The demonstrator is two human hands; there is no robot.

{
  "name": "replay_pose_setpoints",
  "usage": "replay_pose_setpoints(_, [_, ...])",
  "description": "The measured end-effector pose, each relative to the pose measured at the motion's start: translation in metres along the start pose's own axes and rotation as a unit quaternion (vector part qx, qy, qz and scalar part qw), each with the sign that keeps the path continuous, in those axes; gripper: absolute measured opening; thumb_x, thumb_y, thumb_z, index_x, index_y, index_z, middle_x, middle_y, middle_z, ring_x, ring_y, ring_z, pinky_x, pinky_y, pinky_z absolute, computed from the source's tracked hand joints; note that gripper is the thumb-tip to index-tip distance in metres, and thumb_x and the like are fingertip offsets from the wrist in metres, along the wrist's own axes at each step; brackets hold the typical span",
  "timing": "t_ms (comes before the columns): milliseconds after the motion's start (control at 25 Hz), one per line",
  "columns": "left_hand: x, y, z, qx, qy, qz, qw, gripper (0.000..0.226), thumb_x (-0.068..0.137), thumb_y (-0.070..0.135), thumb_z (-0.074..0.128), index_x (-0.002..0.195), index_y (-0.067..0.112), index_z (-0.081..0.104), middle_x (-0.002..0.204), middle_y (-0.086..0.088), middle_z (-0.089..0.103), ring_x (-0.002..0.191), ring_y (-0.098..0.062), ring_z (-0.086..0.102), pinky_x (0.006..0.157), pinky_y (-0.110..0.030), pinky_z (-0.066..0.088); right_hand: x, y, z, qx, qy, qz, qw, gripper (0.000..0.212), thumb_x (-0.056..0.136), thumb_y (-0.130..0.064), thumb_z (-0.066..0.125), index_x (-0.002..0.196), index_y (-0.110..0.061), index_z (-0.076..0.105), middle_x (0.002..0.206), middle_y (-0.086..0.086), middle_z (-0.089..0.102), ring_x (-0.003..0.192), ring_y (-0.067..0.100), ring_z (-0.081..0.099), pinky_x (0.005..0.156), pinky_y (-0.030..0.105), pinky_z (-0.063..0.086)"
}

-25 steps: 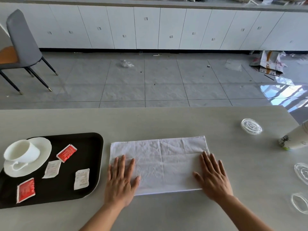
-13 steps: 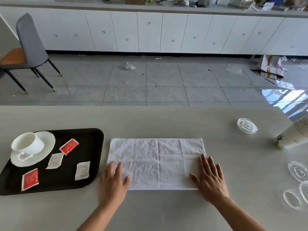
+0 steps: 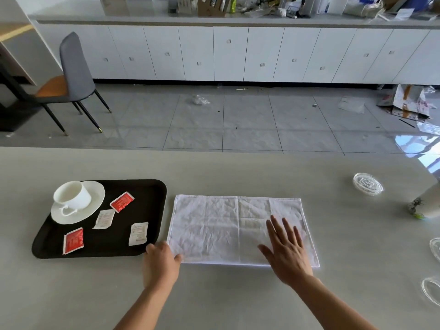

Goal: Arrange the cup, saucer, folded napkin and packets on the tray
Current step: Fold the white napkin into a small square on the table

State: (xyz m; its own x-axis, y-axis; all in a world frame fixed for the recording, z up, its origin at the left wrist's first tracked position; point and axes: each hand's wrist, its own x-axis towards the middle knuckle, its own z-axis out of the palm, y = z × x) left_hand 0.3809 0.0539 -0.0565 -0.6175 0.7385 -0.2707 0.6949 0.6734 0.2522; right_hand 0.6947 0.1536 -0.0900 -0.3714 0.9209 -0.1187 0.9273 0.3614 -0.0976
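Observation:
A black tray lies on the table at the left. In its far left corner a white cup stands on a white saucer. Two red packets and two white packets are scattered on the tray. Right of the tray, a white napkin is spread in a wide rectangle on the table. My left hand has its fingers curled at the napkin's near left corner and pinches it. My right hand lies flat, fingers spread, on the napkin's near right part.
A clear plastic lid and a lying stack of paper cups sit at the table's right. More clear lids are at the right edge. A grey chair stands on the tiled floor beyond the table.
My left hand slid off the napkin's surface to its near left corner and curled its fingers there. My right hand stayed flat on the right part. The view tilted upward.

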Motion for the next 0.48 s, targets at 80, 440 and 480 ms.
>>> replay_pose_setpoints(80, [0.007, -0.003, 0.002, -0.061, -0.012, -0.03, 0.998, 0.047, 0.072, 0.035, 0.081, 0.095, 0.004, 0.053, 0.095, -0.018, 0.059, 0.088, -0.034, 0.058, 0.067, -0.038, 0.048, 0.002, -0.005, 0.006, 0.004, -0.021, 0.004, 1.0, 0.079, 0.092, -0.07, 0.01, 0.153, -0.025, -0.012, 0.162, -0.01, -0.019, 0.147, 0.016, -0.027, 0.12, 0.041, -0.011])
replay_pose_setpoints(440, [0.004, 0.007, 0.0, -0.233, 0.032, -0.101, 0.967, 0.023, 0.07, 0.026, 0.072, 0.074, 0.015, 0.052, 0.079, -0.003, 0.06, 0.068, -0.021, 0.055, 0.059, -0.033, 0.047, 0.003, -0.003, 0.016, 0.037, -0.025, 0.023, 0.999, 0.08, 0.087, -0.074, 0.004, 0.146, -0.029, -0.026, 0.156, -0.016, -0.03, 0.14, 0.01, -0.038, 0.116, 0.035, -0.023])
replay_pose_setpoints(480, [0.0, 0.01, -0.002, -0.264, 0.05, -0.095, 0.958, 0.021, 0.073, 0.026, 0.071, 0.072, 0.017, 0.052, 0.072, 0.001, 0.061, 0.063, -0.018, 0.055, 0.056, -0.031, 0.044, 0.003, -0.002, 0.016, 0.039, -0.025, 0.022, 0.999, 0.08, 0.087, -0.074, 0.005, 0.146, -0.029, -0.026, 0.156, -0.016, -0.029, 0.14, 0.01, -0.038, 0.116, 0.036, -0.023])
